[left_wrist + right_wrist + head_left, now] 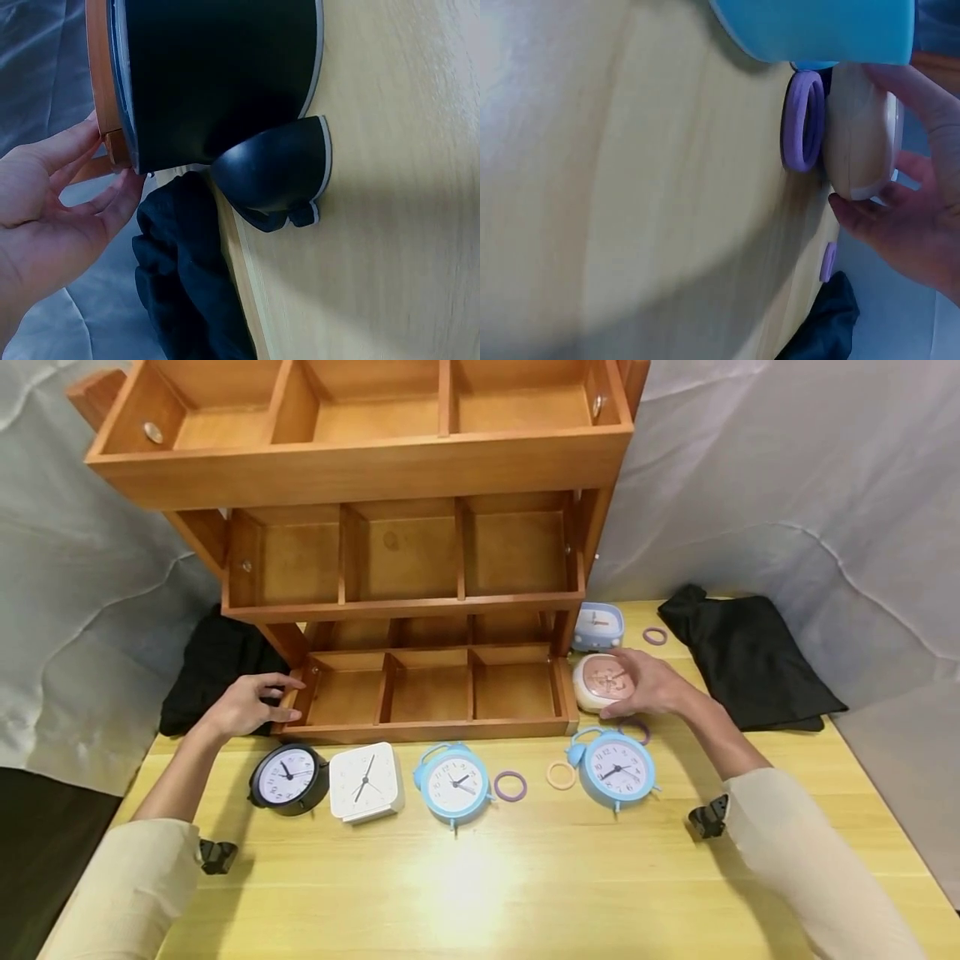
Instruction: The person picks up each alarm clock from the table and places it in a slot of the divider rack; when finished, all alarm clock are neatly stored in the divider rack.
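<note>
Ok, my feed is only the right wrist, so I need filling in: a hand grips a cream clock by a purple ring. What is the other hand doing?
Observer: The left hand touches the left front corner of the wooden shelf, holding nothing.
Operator: What lies before the shelf?
Observer: A row of clocks: black clock, white square clock, blue alarm clock, second blue alarm clock.
Operator: And my clock's face?
Observer: Pink, under the right hand; call it the pink clock.
</note>
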`<control>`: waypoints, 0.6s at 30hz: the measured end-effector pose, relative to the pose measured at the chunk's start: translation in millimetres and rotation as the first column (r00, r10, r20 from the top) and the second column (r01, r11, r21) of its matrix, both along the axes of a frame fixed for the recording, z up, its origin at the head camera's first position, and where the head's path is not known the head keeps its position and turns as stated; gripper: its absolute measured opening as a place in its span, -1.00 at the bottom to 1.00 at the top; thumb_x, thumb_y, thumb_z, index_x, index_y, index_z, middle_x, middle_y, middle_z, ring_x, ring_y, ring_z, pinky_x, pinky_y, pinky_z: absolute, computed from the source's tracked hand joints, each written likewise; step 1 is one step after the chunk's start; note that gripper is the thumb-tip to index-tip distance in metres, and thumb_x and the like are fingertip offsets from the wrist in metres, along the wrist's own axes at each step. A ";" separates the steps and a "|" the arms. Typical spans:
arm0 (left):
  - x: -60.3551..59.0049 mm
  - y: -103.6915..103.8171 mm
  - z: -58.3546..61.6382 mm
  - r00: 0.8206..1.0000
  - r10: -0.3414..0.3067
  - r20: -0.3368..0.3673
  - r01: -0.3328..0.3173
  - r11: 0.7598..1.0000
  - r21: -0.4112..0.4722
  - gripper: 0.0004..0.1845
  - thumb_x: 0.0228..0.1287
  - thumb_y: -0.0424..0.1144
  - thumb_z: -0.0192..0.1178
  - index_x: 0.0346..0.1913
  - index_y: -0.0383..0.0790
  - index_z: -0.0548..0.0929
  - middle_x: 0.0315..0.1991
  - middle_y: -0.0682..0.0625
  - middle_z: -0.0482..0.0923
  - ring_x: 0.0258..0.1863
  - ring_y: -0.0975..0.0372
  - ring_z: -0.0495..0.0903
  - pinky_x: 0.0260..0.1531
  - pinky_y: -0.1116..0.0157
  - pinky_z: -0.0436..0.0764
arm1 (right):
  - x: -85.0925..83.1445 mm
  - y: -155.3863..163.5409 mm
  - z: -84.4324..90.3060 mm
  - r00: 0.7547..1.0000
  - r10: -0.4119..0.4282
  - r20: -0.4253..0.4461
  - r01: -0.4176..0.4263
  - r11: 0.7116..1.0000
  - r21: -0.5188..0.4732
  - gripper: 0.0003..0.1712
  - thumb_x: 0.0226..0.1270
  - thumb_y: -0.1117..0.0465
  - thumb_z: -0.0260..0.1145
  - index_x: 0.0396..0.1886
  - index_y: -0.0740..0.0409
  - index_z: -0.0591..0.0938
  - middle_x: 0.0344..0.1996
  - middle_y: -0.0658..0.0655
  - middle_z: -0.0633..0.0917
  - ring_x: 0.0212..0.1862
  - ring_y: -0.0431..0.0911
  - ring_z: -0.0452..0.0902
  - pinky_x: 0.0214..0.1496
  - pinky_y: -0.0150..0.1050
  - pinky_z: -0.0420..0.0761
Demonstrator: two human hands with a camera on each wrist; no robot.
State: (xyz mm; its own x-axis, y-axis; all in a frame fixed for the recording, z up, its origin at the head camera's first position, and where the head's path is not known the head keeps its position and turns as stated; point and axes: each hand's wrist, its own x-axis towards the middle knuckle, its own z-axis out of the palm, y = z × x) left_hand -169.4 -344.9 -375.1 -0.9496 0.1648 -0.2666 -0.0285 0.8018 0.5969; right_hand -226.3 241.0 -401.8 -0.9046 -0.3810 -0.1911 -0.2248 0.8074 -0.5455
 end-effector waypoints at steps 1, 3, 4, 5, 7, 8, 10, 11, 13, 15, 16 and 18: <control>-0.2 0.4 -0.4 1.000 -0.004 -0.002 0.004 1.000 -0.002 -0.45 0.18 -0.24 0.30 0.22 -0.35 0.46 0.35 -0.45 0.14 0.22 -0.29 0.30 0.06 -0.14 0.45 | 2.7 2.3 3.2 1.000 -0.012 -0.003 0.012 1.000 0.000 0.33 -0.24 -0.17 0.59 0.45 0.27 0.10 0.37 0.41 0.24 0.37 0.31 0.15 0.34 0.24 0.17; -0.9 1.1 -0.9 1.000 -0.006 -0.003 0.006 1.000 -0.002 -0.45 0.18 -0.25 0.31 0.21 -0.36 0.46 0.35 -0.45 0.14 0.22 -0.28 0.30 0.06 -0.14 0.45 | 8.3 6.3 12.0 0.999 -0.034 -0.009 0.034 0.999 0.002 0.31 -0.24 -0.19 0.58 0.45 0.23 0.13 0.35 0.40 0.28 0.34 0.30 0.20 0.29 0.24 0.23; -1.3 1.1 -0.8 1.000 -0.007 -0.005 0.007 1.000 -0.004 -0.45 0.18 -0.24 0.31 0.21 -0.36 0.46 0.35 -0.46 0.14 0.22 -0.29 0.30 0.06 -0.14 0.45 | 11.0 7.8 16.9 0.999 -0.041 -0.013 0.041 0.999 0.000 0.30 -0.25 -0.19 0.59 0.44 0.22 0.14 0.33 0.39 0.30 0.32 0.29 0.22 0.27 0.24 0.25; -1.8 1.0 -0.7 1.000 -0.007 -0.005 0.007 1.000 -0.005 -0.45 0.18 -0.24 0.31 0.21 -0.36 0.46 0.35 -0.46 0.14 0.21 -0.29 0.30 0.06 -0.14 0.45 | 13.5 8.3 21.6 0.999 -0.046 -0.023 0.046 0.999 -0.003 0.29 -0.26 -0.19 0.59 0.43 0.20 0.16 0.32 0.39 0.32 0.31 0.28 0.25 0.25 0.23 0.27; -2.6 0.8 -0.3 1.000 -0.004 -0.002 0.004 1.000 -0.008 -0.44 0.17 -0.24 0.31 0.21 -0.37 0.46 0.35 -0.47 0.13 0.21 -0.29 0.29 0.05 -0.14 0.45 | 18.3 6.6 30.7 0.998 -0.043 -0.047 0.043 0.999 -0.005 0.28 -0.28 -0.19 0.60 0.41 0.20 0.19 0.31 0.37 0.34 0.30 0.27 0.27 0.24 0.22 0.29; -2.8 0.6 -0.1 1.000 -0.001 0.000 0.001 1.000 -0.009 -0.44 0.17 -0.23 0.32 0.21 -0.37 0.45 0.35 -0.48 0.12 0.21 -0.29 0.28 0.05 -0.15 0.45 | 20.8 4.1 34.9 0.998 -0.039 -0.059 0.039 0.999 0.001 0.28 -0.29 -0.19 0.60 0.41 0.19 0.20 0.31 0.36 0.35 0.30 0.26 0.28 0.24 0.22 0.30; -3.2 0.7 -0.1 1.000 -0.001 0.002 0.001 1.000 -0.009 -0.43 0.17 -0.22 0.32 0.21 -0.37 0.45 0.35 -0.48 0.11 0.21 -0.30 0.28 0.05 -0.14 0.45 | 26.2 -3.9 41.8 0.997 -0.021 -0.078 0.021 1.000 0.001 0.28 -0.31 -0.20 0.61 0.41 0.19 0.22 0.30 0.33 0.36 0.30 0.24 0.29 0.25 0.21 0.30; -3.2 1.1 -0.2 1.000 0.000 0.005 0.000 1.000 -0.006 -0.43 0.17 -0.23 0.32 0.21 -0.37 0.45 0.35 -0.48 0.11 0.21 -0.29 0.28 0.06 -0.14 0.45 | 29.0 -9.2 44.5 0.996 -0.011 -0.084 0.011 1.000 -0.005 0.28 -0.31 -0.20 0.61 0.40 0.20 0.23 0.30 0.31 0.37 0.29 0.22 0.30 0.25 0.20 0.31; -3.1 1.4 -0.4 1.000 -0.001 0.008 0.001 1.000 -0.008 -0.43 0.17 -0.23 0.32 0.22 -0.37 0.45 0.35 -0.48 0.10 0.21 -0.30 0.28 0.06 -0.15 0.44 | 34.2 -22.6 48.4 0.994 0.032 -0.100 -0.033 0.999 -0.007 0.26 -0.31 -0.21 0.60 0.39 0.22 0.24 0.27 0.29 0.41 0.27 0.19 0.33 0.25 0.18 0.32; -3.3 1.4 -0.2 1.000 -0.003 0.008 0.004 1.000 -0.018 -0.43 0.16 -0.23 0.32 0.21 -0.37 0.45 0.35 -0.49 0.11 0.21 -0.31 0.28 0.06 -0.16 0.44 | 38.8 -38.7 49.8 0.990 0.083 -0.113 -0.085 0.996 -0.014 0.24 -0.30 -0.22 0.59 0.37 0.24 0.27 0.24 0.28 0.45 0.24 0.17 0.37 0.25 0.17 0.34; -3.8 1.3 0.1 1.000 -0.006 0.006 0.006 1.000 -0.024 -0.43 0.16 -0.23 0.32 0.21 -0.38 0.45 0.34 -0.49 0.11 0.20 -0.32 0.29 0.06 -0.16 0.44 | 40.5 -46.9 49.5 0.987 0.110 -0.121 -0.113 0.993 -0.017 0.23 -0.29 -0.23 0.58 0.36 0.24 0.28 0.22 0.27 0.46 0.23 0.16 0.39 0.25 0.16 0.35; -4.7 1.3 0.9 1.000 -0.010 0.004 0.010 0.999 -0.036 -0.42 0.15 -0.24 0.33 0.21 -0.38 0.45 0.34 -0.51 0.11 0.19 -0.32 0.29 0.06 -0.17 0.43 | 42.2 -63.2 48.5 0.978 0.157 -0.141 -0.159 0.987 -0.003 0.21 -0.27 -0.27 0.55 0.35 0.24 0.29 0.21 0.27 0.48 0.22 0.15 0.41 0.25 0.13 0.38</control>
